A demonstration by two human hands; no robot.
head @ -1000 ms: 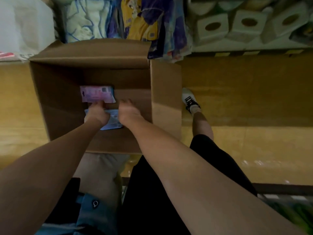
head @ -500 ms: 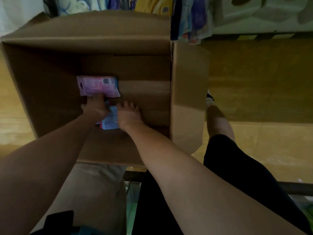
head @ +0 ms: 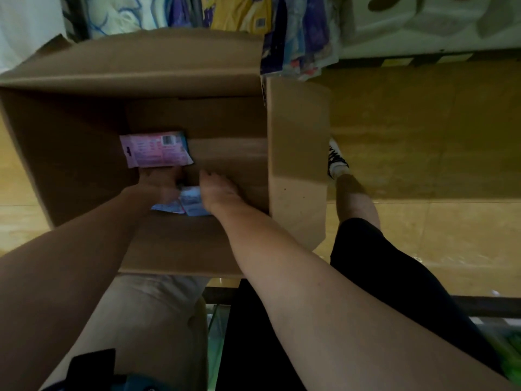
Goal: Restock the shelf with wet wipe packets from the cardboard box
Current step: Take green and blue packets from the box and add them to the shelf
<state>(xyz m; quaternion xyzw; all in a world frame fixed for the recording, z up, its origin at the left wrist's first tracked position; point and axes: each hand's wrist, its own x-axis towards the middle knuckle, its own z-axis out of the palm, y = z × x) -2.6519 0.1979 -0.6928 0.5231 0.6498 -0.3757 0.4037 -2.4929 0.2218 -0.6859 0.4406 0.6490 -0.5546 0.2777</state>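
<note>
Now the cardboard box (head: 84, 131) fills more of our view than it did a second ago, since we have leaned in closer over it, and the shelf (head: 423, 56) with its stacked goods has slid toward the top edge. Both our arms reach down to the box floor. Our left hand (head: 160, 184) is blurred beside the blue wet wipe packet (head: 186, 203); it seems to touch it, but we cannot tell whether the fingers have closed on it. Our right hand (head: 218, 193) lies on the packet's other end, fingers curled down, yet the grip itself is hidden. A pink packet (head: 155, 149) lies flat just beyond the left hand, where it lay before. We judge that the pickup is under way and nothing has left the box yet.
</note>
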